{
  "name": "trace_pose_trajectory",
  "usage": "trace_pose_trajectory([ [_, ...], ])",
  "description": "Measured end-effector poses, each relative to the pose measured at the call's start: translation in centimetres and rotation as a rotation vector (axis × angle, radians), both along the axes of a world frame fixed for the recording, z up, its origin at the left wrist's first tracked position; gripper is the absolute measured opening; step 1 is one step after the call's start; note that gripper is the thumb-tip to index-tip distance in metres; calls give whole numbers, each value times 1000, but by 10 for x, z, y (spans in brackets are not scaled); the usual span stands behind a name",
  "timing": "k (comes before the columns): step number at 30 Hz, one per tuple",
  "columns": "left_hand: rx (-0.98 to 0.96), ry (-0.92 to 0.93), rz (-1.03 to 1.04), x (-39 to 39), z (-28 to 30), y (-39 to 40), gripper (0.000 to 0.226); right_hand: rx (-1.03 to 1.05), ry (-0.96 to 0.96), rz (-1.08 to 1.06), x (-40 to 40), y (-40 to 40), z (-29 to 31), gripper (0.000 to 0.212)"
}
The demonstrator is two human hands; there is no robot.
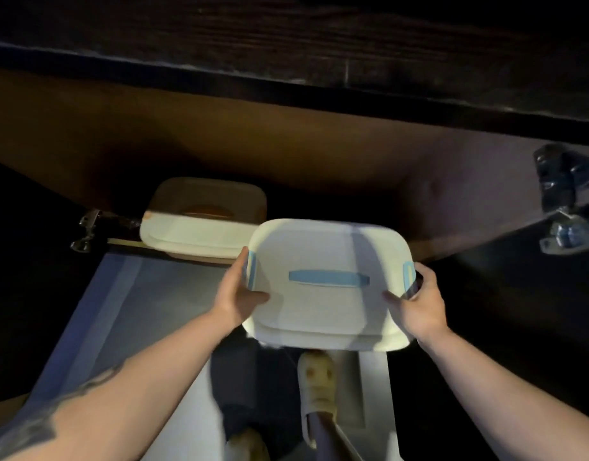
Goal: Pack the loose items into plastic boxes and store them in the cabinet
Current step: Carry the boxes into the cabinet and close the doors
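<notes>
While both hands clamp the sides of a white plastic box [323,294], the left hand [238,292] has its thumb lying on the lid and its fingers wrapped over the blue side clip, and the right hand [419,302] mirrors it on the opposite edge, thumb on top and fingers curled round the other blue clip. This lidded box, with a flat blue handle [329,278] across its top, is held in the air at the mouth of the open cabinet [286,144], its far edge level with the front lip of the shelf. Just behind and to the left, a second white box [200,224] already sits on the shelf inside. Metal hinges [567,197] show at the right and left of the opening. Below the held box, a foot in a pale slipper [318,387] stands on the floor.
</notes>
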State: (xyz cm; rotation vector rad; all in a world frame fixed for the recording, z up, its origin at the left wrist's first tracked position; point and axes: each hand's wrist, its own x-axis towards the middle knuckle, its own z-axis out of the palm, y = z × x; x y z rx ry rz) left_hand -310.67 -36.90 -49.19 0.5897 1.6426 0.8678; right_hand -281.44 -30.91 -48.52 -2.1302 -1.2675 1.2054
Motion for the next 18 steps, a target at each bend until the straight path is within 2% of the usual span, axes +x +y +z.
trace_pose_trajectory([
  [4, -5, 47, -46, 7, -55, 22, 86, -17, -13, 74, 11, 33, -44, 72],
  [12, -10, 304, -141, 20, -116, 54, 94, -8, 13, 151, 5, 61, -107, 80],
  [18, 15, 353, -138, 19, -151, 63, 93, -40, 81, 152, 0, 70, -140, 85],
])
